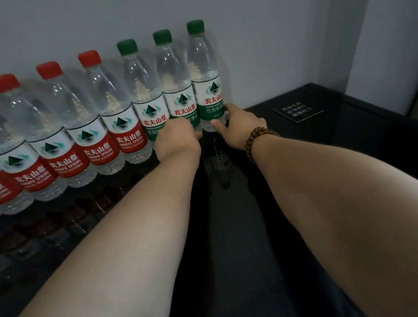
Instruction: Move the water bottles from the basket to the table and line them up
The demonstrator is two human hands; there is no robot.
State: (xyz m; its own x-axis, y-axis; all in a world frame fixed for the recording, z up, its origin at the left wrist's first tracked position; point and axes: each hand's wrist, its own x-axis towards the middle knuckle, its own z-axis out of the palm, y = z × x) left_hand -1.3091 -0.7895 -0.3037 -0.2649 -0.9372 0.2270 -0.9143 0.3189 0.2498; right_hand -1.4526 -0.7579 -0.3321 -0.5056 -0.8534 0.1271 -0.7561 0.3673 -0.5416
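Observation:
Clear water bottles stand upright in a row along the back of the glossy black table [319, 145], against the wall. Several have red caps and red labels [100, 112]; three at the right end have green caps. My left hand [175, 137] is wrapped round the lower part of the middle green-capped bottle [175, 81] and hides part of the left green-capped bottle [142, 92]. My right hand [241, 125], with a bead bracelet on its wrist, grips the base of the rightmost green-capped bottle [204, 70], thumb in front and fingers round its right side. No basket is in view.
A small black sign plate [299, 112] lies flat on the table to the right of the bottles. The table's right edge [401, 123] runs close to a grey wall corner. Bare tabletop lies between the last bottle and the plate.

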